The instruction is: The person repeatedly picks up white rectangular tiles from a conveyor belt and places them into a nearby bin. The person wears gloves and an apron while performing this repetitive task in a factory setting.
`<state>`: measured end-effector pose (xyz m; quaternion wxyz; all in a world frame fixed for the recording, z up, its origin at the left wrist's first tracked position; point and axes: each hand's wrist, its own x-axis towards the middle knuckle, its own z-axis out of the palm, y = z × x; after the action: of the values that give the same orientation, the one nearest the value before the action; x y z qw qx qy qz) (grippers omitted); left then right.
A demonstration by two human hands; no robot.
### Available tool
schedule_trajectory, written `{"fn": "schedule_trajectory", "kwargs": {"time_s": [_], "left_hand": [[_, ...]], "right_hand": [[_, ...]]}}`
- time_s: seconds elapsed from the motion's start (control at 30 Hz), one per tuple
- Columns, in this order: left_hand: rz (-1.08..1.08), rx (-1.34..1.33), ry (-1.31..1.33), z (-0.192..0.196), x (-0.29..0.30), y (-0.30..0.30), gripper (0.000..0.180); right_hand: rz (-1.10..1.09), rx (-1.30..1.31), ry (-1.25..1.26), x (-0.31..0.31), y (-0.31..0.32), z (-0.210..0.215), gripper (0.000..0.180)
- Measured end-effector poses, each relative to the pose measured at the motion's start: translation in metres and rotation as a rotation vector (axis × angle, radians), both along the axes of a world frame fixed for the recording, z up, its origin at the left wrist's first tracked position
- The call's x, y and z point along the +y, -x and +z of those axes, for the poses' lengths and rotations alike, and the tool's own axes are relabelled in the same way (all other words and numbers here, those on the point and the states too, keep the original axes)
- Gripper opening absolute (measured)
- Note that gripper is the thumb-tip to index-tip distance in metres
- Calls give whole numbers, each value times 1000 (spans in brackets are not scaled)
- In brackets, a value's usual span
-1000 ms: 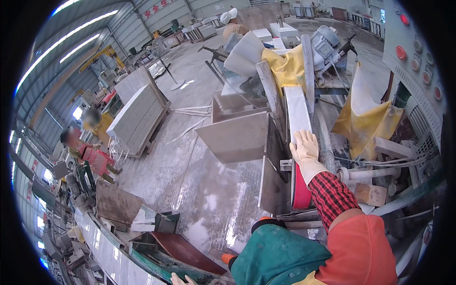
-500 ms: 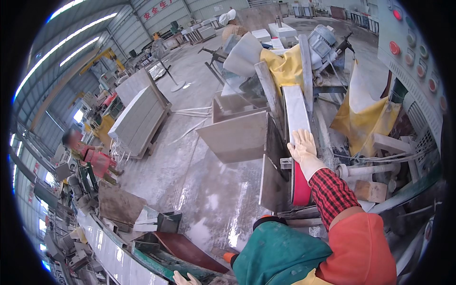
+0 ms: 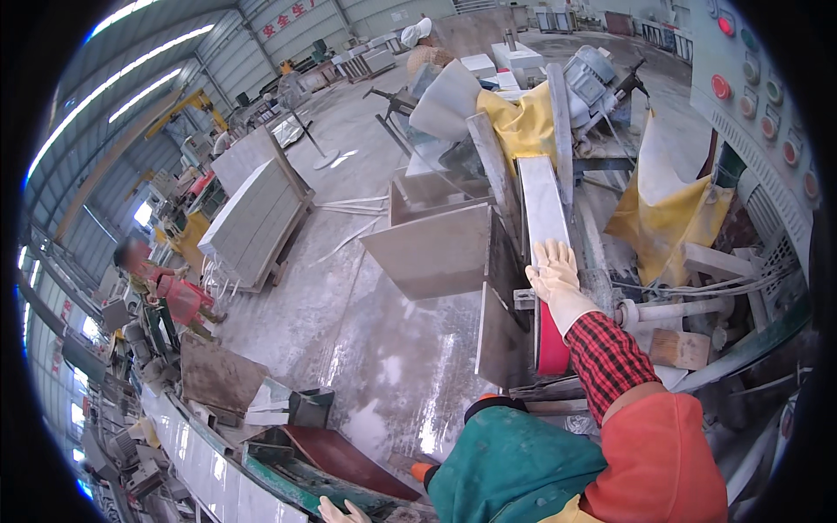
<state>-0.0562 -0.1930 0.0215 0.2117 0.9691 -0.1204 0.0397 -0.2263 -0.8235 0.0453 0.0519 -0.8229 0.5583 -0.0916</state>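
Note:
My right hand (image 3: 558, 281), in a pale rubber glove, lies flat with fingers stretched forward on the near end of a long whitish stone strip (image 3: 542, 196). That strip rests on a red conveyor belt (image 3: 551, 344), and its far end runs under a yellow cloth flap (image 3: 520, 118). At the bottom edge shows only part of my left hand (image 3: 343, 512), also gloved, its fingers apart. It is beside a green metal frame (image 3: 288, 475) and a row of glossy pale slabs (image 3: 205, 466); whether it touches them I cannot tell.
A control panel (image 3: 758, 96) with round buttons stands at the right. Beyond the belt is a motor (image 3: 593, 74). Upright boards (image 3: 436, 253) line the belt's left side. A slab stack (image 3: 253, 222) and a co-worker in a pink apron (image 3: 179, 296) are at left. A wooden block (image 3: 680, 349) sits right of my forearm.
My right hand stays flat on the stone strip, at almost the same spot. The co-worker at left has shifted posture slightly.

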Motion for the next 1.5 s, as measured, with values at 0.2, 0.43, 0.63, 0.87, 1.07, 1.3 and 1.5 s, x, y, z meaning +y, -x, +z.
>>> {"fn": "schedule_trajectory", "kwargs": {"time_s": [0.2, 0.43, 0.63, 0.87, 1.07, 1.3, 1.5], "left_hand": [[-3, -6, -5, -7, 6, -4, 60], [-10, -10, 20, -4, 4, 0, 60], [-22, -12, 32, 0, 2, 2, 60], [-19, -14, 18, -5, 6, -1, 60], [-17, -22, 8, -6, 7, -1, 60], [-27, -30, 38, -3, 4, 2, 60], [-75, -10, 88, 3, 12, 5, 61]], "right_hand": [[2, 12, -41, 1, -1, -2, 72], [-3, -7, -48, 3, 0, -7, 72], [1, 4, -62, 5, 1, -3, 72], [7, -3, -61, 9, 2, -4, 72], [10, -18, -31, 14, 3, -4, 72], [21, -61, 193, 13, 4, -27, 69], [-198, -40, -74, 21, -7, 31, 84]]}}
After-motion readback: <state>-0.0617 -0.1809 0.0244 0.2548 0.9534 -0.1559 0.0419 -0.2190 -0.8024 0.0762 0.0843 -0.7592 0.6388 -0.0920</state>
